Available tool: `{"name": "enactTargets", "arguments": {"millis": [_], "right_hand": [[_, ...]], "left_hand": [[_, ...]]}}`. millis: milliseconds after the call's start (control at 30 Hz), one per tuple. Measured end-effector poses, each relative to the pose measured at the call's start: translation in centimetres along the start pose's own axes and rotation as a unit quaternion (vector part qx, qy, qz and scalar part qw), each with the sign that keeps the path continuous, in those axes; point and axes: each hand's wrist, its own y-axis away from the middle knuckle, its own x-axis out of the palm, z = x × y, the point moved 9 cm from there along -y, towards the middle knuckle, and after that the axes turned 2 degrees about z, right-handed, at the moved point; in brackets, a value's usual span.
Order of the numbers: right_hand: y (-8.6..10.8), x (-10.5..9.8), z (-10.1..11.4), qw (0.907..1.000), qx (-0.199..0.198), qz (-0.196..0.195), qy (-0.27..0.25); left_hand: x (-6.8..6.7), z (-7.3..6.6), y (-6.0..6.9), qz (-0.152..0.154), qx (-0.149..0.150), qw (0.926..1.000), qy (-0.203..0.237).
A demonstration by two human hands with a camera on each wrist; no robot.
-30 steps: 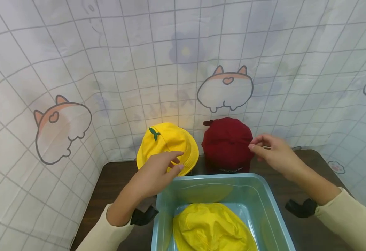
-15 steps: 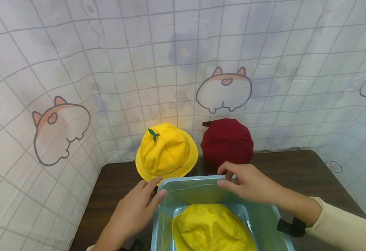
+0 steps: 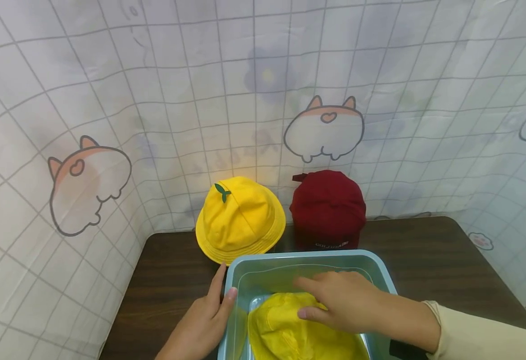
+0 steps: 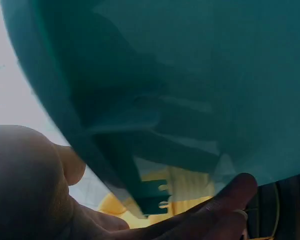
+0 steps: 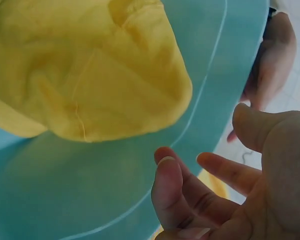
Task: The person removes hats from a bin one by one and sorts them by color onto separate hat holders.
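A yellow fabric hat (image 3: 290,327) lies inside the blue-green plastic bin (image 3: 308,255). Above that hat hovers my right hand (image 3: 348,302), its fingers loosely bent; the right wrist view shows nothing between the fingers (image 5: 190,200) and thumb. My left hand (image 3: 204,320) rests against the bin's left side. Its index finger lies nearly straight along the outside, with the thumb near the rim. In the left wrist view, fingertips (image 4: 242,190) touch the bin's outer wall (image 4: 200,125).
Behind the bin sit a yellow bucket hat (image 3: 240,217) with a green sprout and a dark red cap (image 3: 328,207). They stand on a dark wooden table (image 3: 168,280), backed by a white grid-patterned cloth (image 3: 199,100).
My right hand has left the red cap's side and come leftward and down over the bin. My left hand has moved from the yellow bucket hat down to the bin's left side.
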Motion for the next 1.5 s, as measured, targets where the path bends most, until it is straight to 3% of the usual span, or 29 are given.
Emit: {"name": "enactTargets", "arguments": {"millis": [167, 333, 600, 967, 1233, 1500], "right_hand": [[-0.5, 0.6, 0.4, 0.9999, -0.008, 0.002, -0.013], [-1.1, 1.6, 0.3, 0.9998, -0.007, 0.008, -0.014], [-1.5, 3.0, 0.3, 0.9995, -0.003, 0.029, -0.006], [-2.1, 4.4, 0.4, 0.9977, -0.012, 0.057, -0.036], [-1.9, 4.0, 0.7, 0.9989, -0.022, 0.037, -0.016], [-1.2, 2.6, 1.1, 0.9995, -0.030, 0.001, -0.006]], "left_hand": [[0.8, -0.1, 0.0, -0.001, 0.029, 0.9995, 0.011], [1.3, -0.3, 0.2, -0.027, 0.055, 0.9981, -0.009], [1.1, -0.2, 0.5, -0.058, 0.053, 0.9968, -0.017], [1.3, 0.0, 0.5, -0.051, 0.044, 0.9977, -0.008], [1.2, 0.0, 0.5, -0.071, 0.051, 0.9960, -0.019], [1.2, 0.0, 0.5, -0.068, 0.056, 0.9959, -0.019]]}}
